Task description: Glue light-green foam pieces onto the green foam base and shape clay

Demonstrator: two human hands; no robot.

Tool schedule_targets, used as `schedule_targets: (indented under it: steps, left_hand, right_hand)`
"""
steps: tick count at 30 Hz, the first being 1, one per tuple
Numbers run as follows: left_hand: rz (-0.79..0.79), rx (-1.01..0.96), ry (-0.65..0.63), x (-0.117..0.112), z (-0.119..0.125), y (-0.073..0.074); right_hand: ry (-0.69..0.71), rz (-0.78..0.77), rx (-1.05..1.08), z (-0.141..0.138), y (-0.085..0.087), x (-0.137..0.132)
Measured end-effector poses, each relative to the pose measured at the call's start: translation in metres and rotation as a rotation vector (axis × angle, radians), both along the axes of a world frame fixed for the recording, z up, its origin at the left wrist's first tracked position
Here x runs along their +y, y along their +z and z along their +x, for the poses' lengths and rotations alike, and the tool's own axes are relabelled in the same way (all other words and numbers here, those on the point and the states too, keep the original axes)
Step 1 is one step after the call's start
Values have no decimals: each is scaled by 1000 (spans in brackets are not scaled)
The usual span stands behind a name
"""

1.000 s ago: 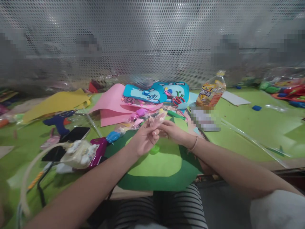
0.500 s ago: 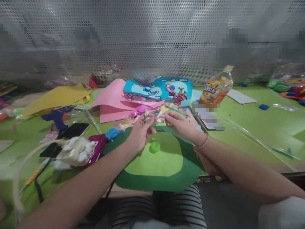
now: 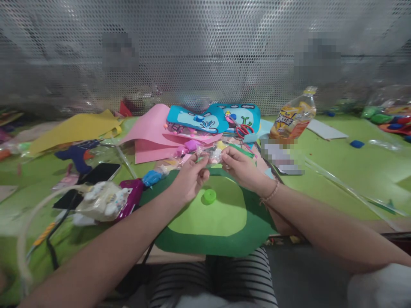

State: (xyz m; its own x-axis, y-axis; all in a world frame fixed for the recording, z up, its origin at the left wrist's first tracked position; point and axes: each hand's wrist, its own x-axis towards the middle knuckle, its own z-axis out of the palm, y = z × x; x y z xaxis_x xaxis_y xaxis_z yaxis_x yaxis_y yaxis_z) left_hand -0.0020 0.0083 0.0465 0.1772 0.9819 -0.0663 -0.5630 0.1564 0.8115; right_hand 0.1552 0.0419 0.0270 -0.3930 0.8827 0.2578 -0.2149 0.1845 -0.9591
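Between my two hands a small clear plastic bag is stretched, with something pale inside that is too small to name. My left hand pinches its left side, and my right hand pinches the right side between thumb and fingers. Below them a light green foam panel lies on a larger dark green sheet. A round bright green piece sits on the light panel. Beside my left wrist is a blue lump in clear wrap.
Left are a blue glue gun, a black phone, a magenta case and a yellow sheet. Behind my hands lie a pink sheet, blue decorated panels and red-handled scissors. A plastic bottle stands right.
Both hands keep their pinch on the plastic bag, nearly in the same place. The whole view has shifted very slightly; nothing has been let go.
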Motion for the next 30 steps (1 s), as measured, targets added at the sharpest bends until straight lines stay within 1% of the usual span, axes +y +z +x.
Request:
schedule_targets:
  steps: [6, 10, 14, 20, 23, 26, 28, 30]
  left_hand:
    - [6, 3, -96, 0, -2, -1]
    - [-4, -1, -123, 1, -1, -3]
    - [11, -15, -142, 0, 1, -4]
    - [24, -18, -146, 2, 0, -6]
    - [13, -15, -101, 5, -3, -6]
    - [-7, -15, -3, 8, -4, -6]
    - [-23, -2, 68, 9, -5, -6]
    - [-36, 18, 108, 10, -5, -6]
  right_hand:
    - [2, -99, 59, -3, 2, -2]
    - [15, -145, 57, -5, 4, -5]
    - [47, -159, 73, -8, 3, -7]
    - [41, -146, 44, -8, 0, -5]
    - [3, -115, -23, -5, 0, 0]
    - [-100, -67, -5, 0, 0, 7]
    - [-171, 46, -20, 4, 0, 10]
    - [-240, 235, -108, 7, 1, 9]
